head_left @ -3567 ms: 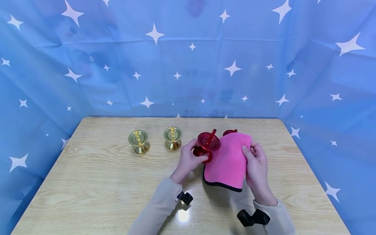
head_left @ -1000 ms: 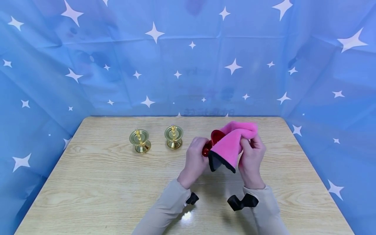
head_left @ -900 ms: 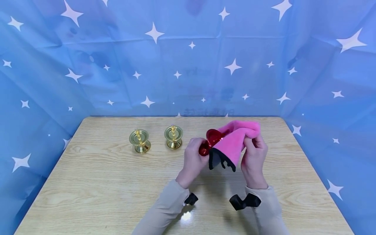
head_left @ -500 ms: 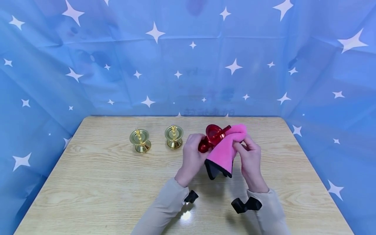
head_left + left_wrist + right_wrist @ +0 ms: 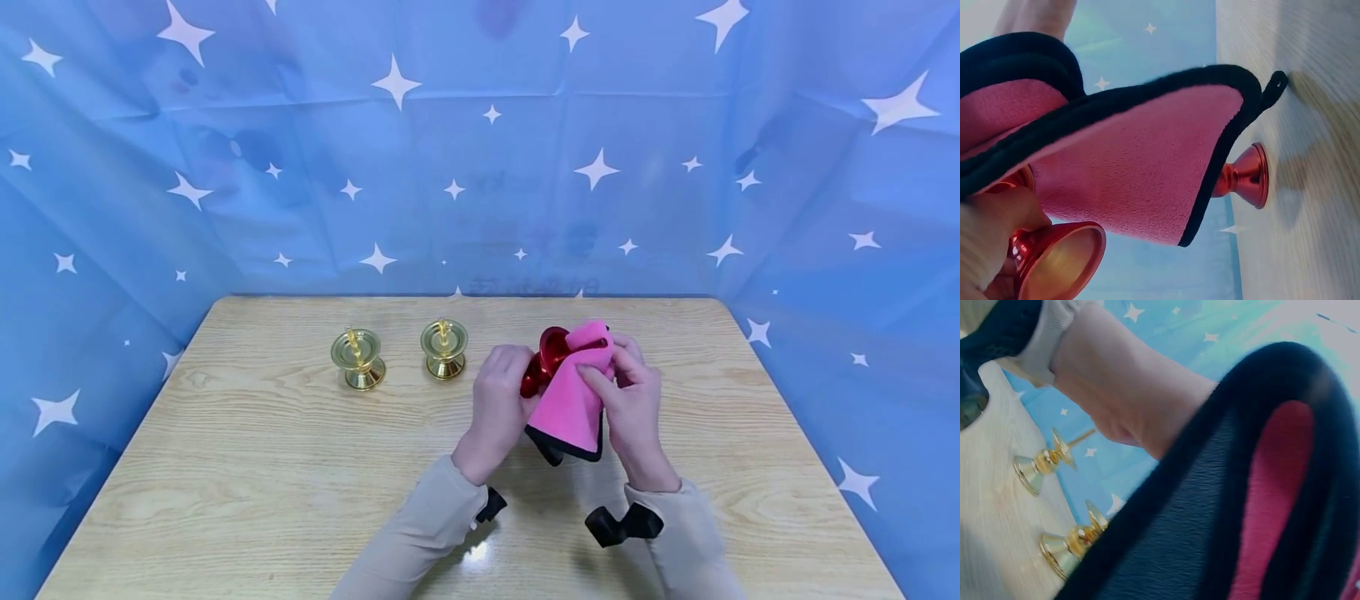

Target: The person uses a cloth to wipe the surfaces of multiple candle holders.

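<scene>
My left hand [image 5: 495, 408] grips a shiny red candle holder [image 5: 552, 347] by its lower part and keeps it tipped over to the right, above the table. Its flared base [image 5: 1063, 265] faces the camera in the left wrist view. With thumb and fingers my right hand [image 5: 633, 408] pinches a pink cloth [image 5: 570, 408] with a black border, folded around the thin stick that rises from the holder's dish. The cloth covers part of the dish. Behind it, a second red candle holder [image 5: 1250, 175] stands on the table, mostly hidden.
Two gold candle holders [image 5: 356, 354] stand upright on the left rear of the wooden table [image 5: 262, 467]; both also show in the right wrist view. A blue curtain [image 5: 480, 217] with white stars hangs behind the table and at its sides.
The red candle holder has tilted right from a nearly upright pose. The cloth, first hanging spread out beside it, has gone around its stick, and my right hand has moved left.
</scene>
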`<state>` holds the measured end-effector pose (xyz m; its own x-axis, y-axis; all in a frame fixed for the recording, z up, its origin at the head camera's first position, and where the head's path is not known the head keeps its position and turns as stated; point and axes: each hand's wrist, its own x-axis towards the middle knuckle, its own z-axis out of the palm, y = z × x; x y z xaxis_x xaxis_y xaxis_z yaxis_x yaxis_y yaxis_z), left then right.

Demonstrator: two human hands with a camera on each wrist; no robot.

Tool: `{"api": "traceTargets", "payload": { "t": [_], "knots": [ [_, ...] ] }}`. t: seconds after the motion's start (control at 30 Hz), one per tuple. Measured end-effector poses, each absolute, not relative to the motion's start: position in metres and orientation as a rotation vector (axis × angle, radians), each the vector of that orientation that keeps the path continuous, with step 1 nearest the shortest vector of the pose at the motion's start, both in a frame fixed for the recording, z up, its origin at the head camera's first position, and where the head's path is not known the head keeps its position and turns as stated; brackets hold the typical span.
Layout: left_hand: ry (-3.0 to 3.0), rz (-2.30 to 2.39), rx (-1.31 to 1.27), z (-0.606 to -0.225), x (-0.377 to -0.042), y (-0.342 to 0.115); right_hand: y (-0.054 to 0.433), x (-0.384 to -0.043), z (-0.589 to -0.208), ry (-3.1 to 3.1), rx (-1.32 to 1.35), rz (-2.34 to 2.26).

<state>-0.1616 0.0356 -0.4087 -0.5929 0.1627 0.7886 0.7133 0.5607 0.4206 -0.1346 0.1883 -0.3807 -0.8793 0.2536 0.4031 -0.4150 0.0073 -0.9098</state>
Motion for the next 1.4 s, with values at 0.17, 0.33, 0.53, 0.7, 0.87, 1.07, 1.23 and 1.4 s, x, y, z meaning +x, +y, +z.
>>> {"api": "traceTargets", "payload": {
  "t": [0.17, 0.33, 0.53, 0.7, 0.87, 1.07, 1.23, 1.4],
  "knots": [
    [-2.073, -1.022, -0.721, -0.406, -0.161, 0.038, 0.182, -0.136, -0.382, -1.605, 0.208, 2.018],
    [-2.075, -1.08, -0.726, -0.408, -0.161, 0.036, 0.183, -0.136, -0.38, -1.504, 0.249, 2.05],
    [-2.105, -1.153, -0.71, -0.414, -0.161, 0.032, 0.187, -0.135, -0.373, -1.333, 0.249, 2.148],
    [-2.137, -1.282, -0.647, -0.421, -0.162, 0.026, 0.194, -0.135, -0.371, -1.321, 0.229, 2.109],
    [-2.073, -1.371, -0.645, -0.421, -0.164, 0.021, 0.197, -0.132, -0.38, -1.657, 0.231, 1.886],
    [-2.05, -1.422, -0.65, -0.415, -0.161, 0.02, 0.198, -0.13, -0.383, -1.976, 0.348, 1.552],
    [-2.061, -1.417, -0.659, -0.412, -0.158, 0.021, 0.193, -0.132, -0.385, -1.962, 0.368, 1.465],
    [-2.053, -1.397, -0.667, -0.412, -0.158, 0.023, 0.186, -0.13, -0.388, -1.972, 0.42, 1.274]
  ]
}}
